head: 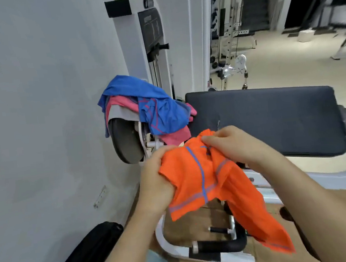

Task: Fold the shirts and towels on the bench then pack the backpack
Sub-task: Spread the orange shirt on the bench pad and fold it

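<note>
A black bag [89, 255] lies low below the left hand [153, 183], by the grey wall [27, 102]; its inside is hidden. Both hands grip an orange shirt [202, 183], the right hand [234, 144] pinching its top. Past them is the dark padded tabletop [272, 121]. Blue and pink clothes [157, 111] pile beyond the left hand. Gym machines [228, 30] stand far off.

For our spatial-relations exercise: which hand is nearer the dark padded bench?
Right. The right hand overlaps the near-left corner of the bench; the left hand lies beyond its left edge.
</note>
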A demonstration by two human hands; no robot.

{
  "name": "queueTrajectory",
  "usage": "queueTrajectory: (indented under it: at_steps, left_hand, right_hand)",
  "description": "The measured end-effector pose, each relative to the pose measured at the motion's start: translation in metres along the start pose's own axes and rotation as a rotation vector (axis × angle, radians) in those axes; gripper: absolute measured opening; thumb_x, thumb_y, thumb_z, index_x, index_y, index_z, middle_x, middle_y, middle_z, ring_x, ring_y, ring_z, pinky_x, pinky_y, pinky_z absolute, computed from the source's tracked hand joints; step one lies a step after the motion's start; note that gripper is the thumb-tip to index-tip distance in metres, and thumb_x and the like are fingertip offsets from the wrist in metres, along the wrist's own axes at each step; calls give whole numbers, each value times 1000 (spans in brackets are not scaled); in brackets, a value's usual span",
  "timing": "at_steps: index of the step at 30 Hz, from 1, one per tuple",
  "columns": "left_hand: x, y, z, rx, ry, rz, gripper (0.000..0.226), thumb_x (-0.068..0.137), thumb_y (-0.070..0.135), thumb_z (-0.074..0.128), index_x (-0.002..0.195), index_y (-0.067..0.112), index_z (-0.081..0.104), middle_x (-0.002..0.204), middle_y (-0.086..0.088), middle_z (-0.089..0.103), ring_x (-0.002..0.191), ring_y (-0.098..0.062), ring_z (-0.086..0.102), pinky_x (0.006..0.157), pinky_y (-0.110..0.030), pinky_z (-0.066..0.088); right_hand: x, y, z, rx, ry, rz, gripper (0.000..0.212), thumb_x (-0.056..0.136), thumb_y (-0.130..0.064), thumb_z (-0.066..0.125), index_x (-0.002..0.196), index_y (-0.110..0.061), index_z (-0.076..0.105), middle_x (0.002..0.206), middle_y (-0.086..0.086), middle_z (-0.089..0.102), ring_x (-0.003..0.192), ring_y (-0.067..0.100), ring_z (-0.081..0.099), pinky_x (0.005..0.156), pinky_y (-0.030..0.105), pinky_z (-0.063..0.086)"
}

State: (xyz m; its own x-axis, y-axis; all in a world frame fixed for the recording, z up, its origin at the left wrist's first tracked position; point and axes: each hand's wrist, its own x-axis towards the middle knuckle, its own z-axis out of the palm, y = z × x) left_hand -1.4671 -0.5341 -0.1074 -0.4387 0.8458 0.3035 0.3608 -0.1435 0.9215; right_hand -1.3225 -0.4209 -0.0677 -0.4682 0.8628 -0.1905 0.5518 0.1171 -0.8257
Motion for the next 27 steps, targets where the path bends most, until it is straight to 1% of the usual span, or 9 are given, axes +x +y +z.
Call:
queueTrajectory:
  at_steps: [2, 4, 7, 9, 12, 15, 19, 23, 27]
  left_hand:
    - [20, 14, 15, 112, -63, 20, 14, 70, 17, 52, 66, 27, 61, 60, 19, 61, 62, 6, 51, 66, -29, 47]
    - [33, 24, 36, 333, -162, 44, 17, 67, 26, 48, 54, 17, 54, 48, 12, 52, 51, -1, 41, 57, -35, 39]
    - [50, 47, 76, 520, -320, 8, 21, 72, 27, 54, 61, 11, 60, 51, 1, 54, 55, -18, 50, 56, -37, 43]
    - [64, 57, 96, 540, -463, -51, 19, 79, 23, 61, 69, 9, 65, 57, -3, 59, 57, -20, 53, 57, -35, 46]
    - [84, 64, 110, 333, -738, -160, 16, 86, 30, 70, 80, 15, 70, 68, 3, 63, 62, -6, 55, 60, -25, 47]
    - [100, 59, 112, 94, -950, -265, 31, 86, 33, 69, 109, 12, 64, 90, -8, 67, 75, -10, 61, 68, -21, 51]
    - [109, 47, 112, 251, -1087, -332, 60, 60, 36, 87, 111, 30, 55, 85, -1, 64, 65, -18, 63, 52, -33, 50]
    - [107, 36, 118, 560, -906, -89, 24, 77, 23, 81, 84, 27, 59, 72, 11, 57, 64, -7, 59, 58, -31, 51]
    - [115, 26, 97, 237, -578, -110, 17, 87, 36, 62, 85, 20, 69, 74, 9, 62, 69, -3, 58, 64, -18, 47]
  right_hand:
    - [-13, 16, -19, -598, 333, -79, 46, 90, -52, 52, 62, -16, 54, 63, 0, 57, 68, 24, 58, 57, 29, 38]
    - [-26, 28, -32, -525, 474, -200, 43, 82, -65, 50, 80, -24, 64, 75, -8, 64, 80, 17, 63, 62, 31, 45]
    - [-39, 39, -39, -42, 17, -313, 77, 64, -73, 63, 133, -45, 47, 109, -32, 61, 102, -11, 57, 82, 12, 47]
    - [-33, 59, -44, -22, -38, -362, 80, 73, -45, 74, 143, -43, 33, 116, -26, 60, 98, -8, 58, 79, 12, 45]
    - [-18, 83, -81, 344, -101, -309, 53, 86, -2, 66, 131, -28, 54, 103, 7, 72, 80, 10, 66, 70, 25, 52]
    - [-6, 106, -127, 598, -281, -256, 28, 86, -6, 62, 111, -14, 72, 108, 14, 72, 94, 21, 69, 84, 30, 56]
    - [17, 129, -164, 825, -81, -62, 21, 85, -16, 62, 73, -13, 78, 78, 10, 74, 64, 15, 70, 56, 24, 56]
    - [38, 137, -178, 827, 69, -15, 31, 92, -18, 58, 67, -14, 77, 69, 5, 73, 56, 12, 67, 46, 19, 49]
    - [59, 144, -181, 615, 174, -23, 21, 89, -30, 66, 71, -26, 77, 64, -3, 70, 52, 7, 62, 45, 19, 47]
